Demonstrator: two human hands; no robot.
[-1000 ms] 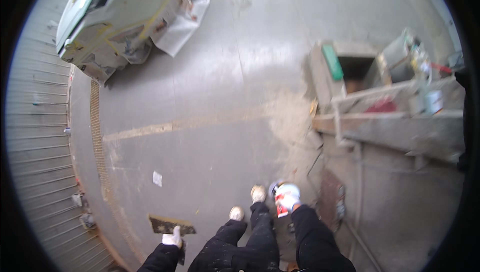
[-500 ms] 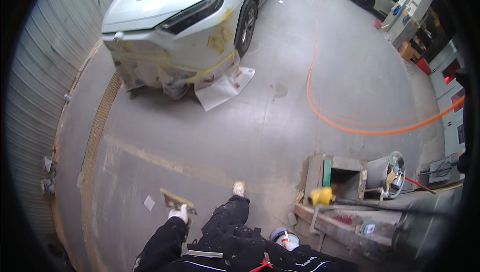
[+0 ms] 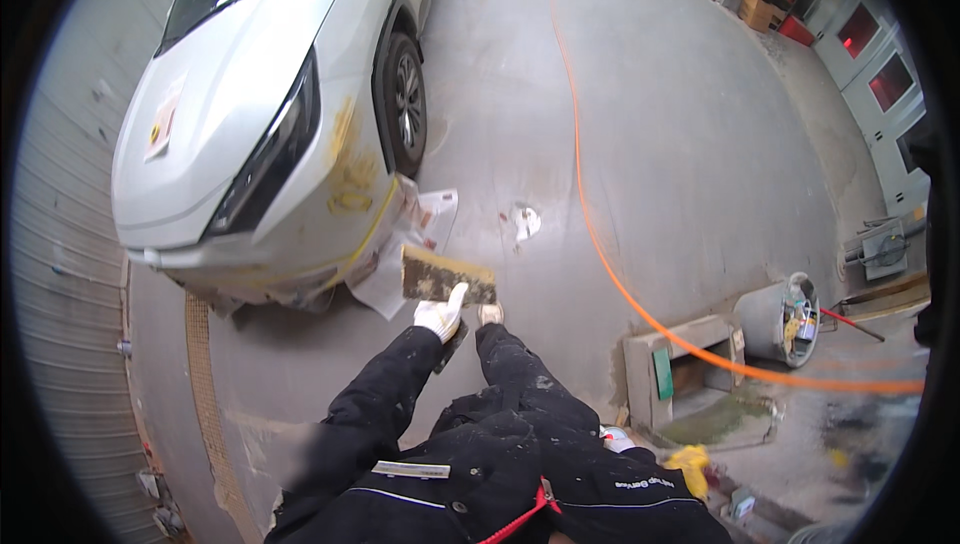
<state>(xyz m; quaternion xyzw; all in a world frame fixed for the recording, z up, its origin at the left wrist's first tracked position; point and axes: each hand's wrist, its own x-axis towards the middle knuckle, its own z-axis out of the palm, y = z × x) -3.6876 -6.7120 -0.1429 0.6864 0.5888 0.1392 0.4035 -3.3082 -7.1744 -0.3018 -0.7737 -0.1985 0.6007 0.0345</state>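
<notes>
In a white glove, my left hand point(image 3: 440, 314) is closed on a flat rectangular board point(image 3: 447, 278) crusted with yellow-brown and dark residue; the thumb lies along its near edge. A dark narrow piece point(image 3: 451, 347) shows just below the glove, its kind unclear. The board is held out above the floor, in line with my shoe. Beside my right thigh, a small white and red patch point(image 3: 617, 438) is mostly covered by my dark clothing. I cannot make out my right hand or its fingers there.
A white car point(image 3: 240, 114) with yellow filler patches and masked lower bumper stands ahead left. An orange hose point(image 3: 590, 224) crosses the floor to the right. A concrete block structure point(image 3: 650, 384) and a grey bin point(image 3: 765, 319) stand at right. White scraps point(image 3: 525, 223) lie ahead.
I have stepped forward and the view has turned right, so the car appears closer and farther left. My left hand has swung forward and up with the board.
</notes>
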